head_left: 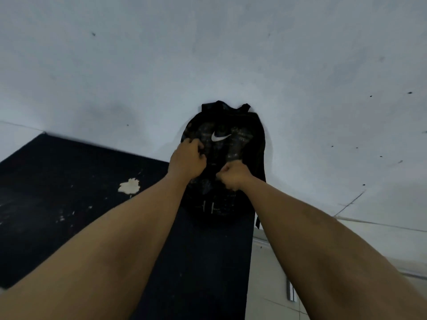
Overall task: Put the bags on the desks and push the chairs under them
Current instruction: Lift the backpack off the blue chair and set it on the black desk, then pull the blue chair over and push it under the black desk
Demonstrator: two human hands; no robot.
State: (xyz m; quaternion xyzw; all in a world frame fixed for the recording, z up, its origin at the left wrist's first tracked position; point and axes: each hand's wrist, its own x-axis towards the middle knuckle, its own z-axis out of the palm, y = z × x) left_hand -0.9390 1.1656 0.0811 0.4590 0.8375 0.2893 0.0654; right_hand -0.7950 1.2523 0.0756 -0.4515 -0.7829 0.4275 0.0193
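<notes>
A black backpack point(233, 144) with a white swoosh logo stands upright at the far end of a dark desk point(203, 262), leaning against the pale wall. My left hand point(187, 158) grips the bag's front fabric on its left side. My right hand point(232, 175) is clenched on the fabric lower down, near the bag's middle. Both forearms reach forward across the desk top. No chair is in view.
A second dark desk point(57, 192) with chipped paint and a pale patch adjoins on the left. The grey-white wall point(208, 54) rises right behind both desks. Light tiled floor point(272, 285) shows past the desk's right edge.
</notes>
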